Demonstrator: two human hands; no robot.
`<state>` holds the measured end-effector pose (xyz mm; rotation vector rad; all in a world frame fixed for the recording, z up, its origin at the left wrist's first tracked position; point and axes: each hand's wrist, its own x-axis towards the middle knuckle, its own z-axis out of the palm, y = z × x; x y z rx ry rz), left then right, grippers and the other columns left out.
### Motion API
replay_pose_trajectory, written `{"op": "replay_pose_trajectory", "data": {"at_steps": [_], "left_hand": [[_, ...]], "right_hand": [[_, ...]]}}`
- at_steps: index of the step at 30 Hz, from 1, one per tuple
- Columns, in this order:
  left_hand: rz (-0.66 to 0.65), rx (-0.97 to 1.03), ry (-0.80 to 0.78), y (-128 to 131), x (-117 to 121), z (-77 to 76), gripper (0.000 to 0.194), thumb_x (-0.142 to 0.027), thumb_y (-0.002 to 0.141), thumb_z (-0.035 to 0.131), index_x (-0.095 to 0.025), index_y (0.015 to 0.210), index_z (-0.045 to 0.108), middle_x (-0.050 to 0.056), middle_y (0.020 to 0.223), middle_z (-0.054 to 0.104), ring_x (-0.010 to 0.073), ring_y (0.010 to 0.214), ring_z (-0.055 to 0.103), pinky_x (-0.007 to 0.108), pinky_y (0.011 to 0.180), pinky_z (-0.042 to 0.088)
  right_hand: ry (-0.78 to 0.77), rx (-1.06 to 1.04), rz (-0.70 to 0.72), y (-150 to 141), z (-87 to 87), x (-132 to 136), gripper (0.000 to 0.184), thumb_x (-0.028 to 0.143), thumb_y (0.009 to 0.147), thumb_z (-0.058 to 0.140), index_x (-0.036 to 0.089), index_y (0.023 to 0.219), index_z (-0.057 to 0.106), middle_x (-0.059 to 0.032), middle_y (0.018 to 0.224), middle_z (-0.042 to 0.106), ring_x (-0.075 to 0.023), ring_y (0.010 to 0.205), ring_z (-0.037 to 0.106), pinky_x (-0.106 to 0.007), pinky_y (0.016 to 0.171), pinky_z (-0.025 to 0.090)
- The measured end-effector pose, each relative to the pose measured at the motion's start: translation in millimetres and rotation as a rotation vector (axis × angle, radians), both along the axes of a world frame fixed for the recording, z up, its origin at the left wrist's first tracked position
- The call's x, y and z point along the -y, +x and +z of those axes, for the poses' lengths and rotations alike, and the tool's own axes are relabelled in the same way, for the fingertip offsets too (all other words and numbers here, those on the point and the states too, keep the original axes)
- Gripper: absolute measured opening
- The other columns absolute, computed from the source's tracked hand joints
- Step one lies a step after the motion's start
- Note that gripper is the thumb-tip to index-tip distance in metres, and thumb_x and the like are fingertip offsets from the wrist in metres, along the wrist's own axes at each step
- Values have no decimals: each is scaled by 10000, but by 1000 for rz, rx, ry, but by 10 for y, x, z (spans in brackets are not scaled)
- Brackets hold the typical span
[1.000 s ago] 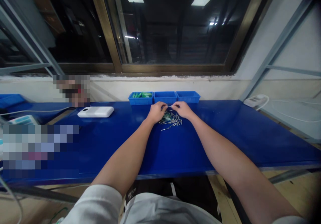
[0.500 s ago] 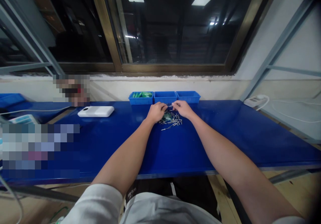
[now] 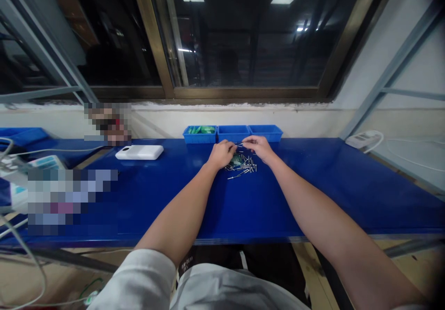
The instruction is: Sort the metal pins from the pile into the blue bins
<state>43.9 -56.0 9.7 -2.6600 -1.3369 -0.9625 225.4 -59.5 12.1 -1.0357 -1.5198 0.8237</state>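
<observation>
Both my arms reach out over a blue table (image 3: 243, 203). My left hand (image 3: 222, 154) is curled closed beside a small heap of metal pins (image 3: 243, 166) lying on a green part. My right hand (image 3: 259, 146) pinches a thin metal pin just above the heap, its tip pointing toward my left hand. The two hands almost meet over the heap. What my left fingers grip is too small to make out.
Three small blue bins (image 3: 232, 133) stand in a row behind the heap; the left one holds green parts. A white flat device (image 3: 139, 152) lies to the left. A white power strip (image 3: 363, 139) sits at far right. Cables and a box lie at the left edge.
The view has shifted slightly right and up. My hands stay over the heap, and the right hand has lifted a little with the pin.
</observation>
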Motion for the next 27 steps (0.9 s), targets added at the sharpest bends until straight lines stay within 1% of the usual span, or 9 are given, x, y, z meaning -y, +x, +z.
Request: {"op": "replay_pose_trajectory", "data": {"at_steps": [3, 6, 10, 14, 16, 18, 22, 25, 27], "left_hand": [[33, 48, -8, -7, -11, -7, 283, -340, 896, 385, -204, 926, 631, 45, 918, 606, 167, 844, 571, 284, 777, 427], [91, 78, -37, -16, -26, -15, 266, -345, 877, 428, -202, 1009, 611, 53, 1015, 602, 173, 875, 579, 294, 808, 434], [123, 49, -75, -27, -45, -34, 256, -340, 856, 463, -201, 1011, 611, 57, 1046, 597, 187, 896, 583, 312, 825, 436], [125, 14, -89, -30, -59, -46, 234, -326, 840, 480, -206, 988, 616, 54, 1031, 599, 191, 883, 582, 323, 822, 436], [125, 4, -97, -27, -60, -45, 226, -319, 835, 484, -208, 978, 618, 54, 1022, 600, 192, 874, 582, 326, 816, 437], [127, -2, -106, -25, -58, -42, 222, -314, 831, 488, -209, 975, 620, 56, 1018, 600, 194, 878, 580, 327, 816, 436], [123, -8, -114, -24, -53, -45, 221, -308, 827, 493, -208, 979, 617, 59, 1021, 594, 191, 886, 579, 322, 819, 434], [115, -11, -115, -26, -58, -59, 219, -307, 825, 494, -207, 976, 616, 56, 1012, 591, 189, 893, 577, 319, 825, 432], [107, -16, -111, -27, -64, -68, 219, -308, 823, 493, -207, 974, 616, 55, 1003, 591, 190, 895, 575, 321, 824, 432]], "right_hand": [[9, -15, -89, 28, -28, -55, 289, 341, 593, 673, 135, 796, 669, -34, 703, 652, -152, 657, 573, -308, 662, 463], [52, 0, -274, 97, -61, -127, 283, 301, 610, 646, 137, 839, 669, -47, 767, 669, -161, 699, 584, -317, 721, 467], [70, 103, -492, 236, -81, -199, 388, 256, 629, 607, 156, 1002, 646, -68, 943, 674, -177, 754, 586, -339, 772, 464], [76, 194, -590, 359, -111, -255, 514, 267, 623, 624, 160, 1126, 589, -96, 1091, 628, -229, 946, 562, -388, 876, 426], [66, 212, -591, 395, -141, -286, 588, 284, 613, 644, 171, 1182, 547, -106, 1162, 591, -247, 1021, 535, -416, 916, 402], [41, 193, -553, 411, -169, -311, 684, 301, 604, 665, 187, 1253, 481, -112, 1239, 541, -255, 1070, 515, -426, 931, 393], [-37, 66, -428, 403, -178, -320, 858, 324, 579, 698, 209, 1355, 348, -123, 1378, 408, -265, 1132, 484, -387, 915, 419], [-59, -7, -359, 404, -157, -304, 903, 332, 571, 699, 221, 1378, 307, -117, 1427, 338, -268, 1155, 465, -364, 881, 446], [-61, -15, -330, 416, -144, -295, 878, 339, 582, 683, 229, 1373, 317, -112, 1430, 334, -268, 1150, 469, -362, 845, 465]]}}
